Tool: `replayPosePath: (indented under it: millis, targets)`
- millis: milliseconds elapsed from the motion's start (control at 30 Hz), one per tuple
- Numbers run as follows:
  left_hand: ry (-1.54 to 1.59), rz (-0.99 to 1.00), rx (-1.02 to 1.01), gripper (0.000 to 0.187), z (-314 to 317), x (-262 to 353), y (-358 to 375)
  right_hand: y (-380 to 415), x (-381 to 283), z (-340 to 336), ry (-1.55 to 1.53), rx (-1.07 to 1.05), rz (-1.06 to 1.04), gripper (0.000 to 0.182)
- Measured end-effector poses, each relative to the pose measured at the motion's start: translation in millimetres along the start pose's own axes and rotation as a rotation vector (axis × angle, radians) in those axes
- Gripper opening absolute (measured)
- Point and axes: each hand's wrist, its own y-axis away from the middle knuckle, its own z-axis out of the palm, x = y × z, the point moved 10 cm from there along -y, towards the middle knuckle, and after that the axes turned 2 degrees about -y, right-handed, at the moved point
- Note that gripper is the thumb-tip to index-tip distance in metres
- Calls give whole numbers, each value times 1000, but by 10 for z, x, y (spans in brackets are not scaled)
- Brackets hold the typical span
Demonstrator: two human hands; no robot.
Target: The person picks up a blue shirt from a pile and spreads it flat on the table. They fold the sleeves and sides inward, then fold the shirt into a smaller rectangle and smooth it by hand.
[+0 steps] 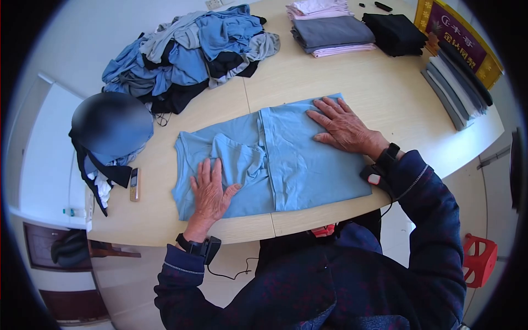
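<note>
A light blue T-shirt (324,165) lies on the table in front of me, its neckline end to the left. One part is folded over, with a hem edge running across the middle. My left hand (212,192) rests on the left part, fingers spread over a rumpled patch of cloth. Flat on the upper right part lies my right hand (344,126), its fingers apart. Neither hand grips the fabric. Both wrists carry black straps with small devices.
A tangled heap of blue, grey and black clothes (187,52) covers the table's back left. Folded stacks, including a grey one (333,33) and a black one (393,33), stand at the back right. A phone (135,184) lies left. A red stool (480,259) is at right.
</note>
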Motion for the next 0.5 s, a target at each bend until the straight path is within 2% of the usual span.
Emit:
replayPosePath:
  millis: [267, 500]
  targets:
    - [3, 226, 20, 90, 19, 73, -285, 447, -31, -37, 16, 59, 120, 72]
    - [-13, 430, 54, 91, 48, 476, -480, 1061, -20, -213, 31, 39, 278, 68]
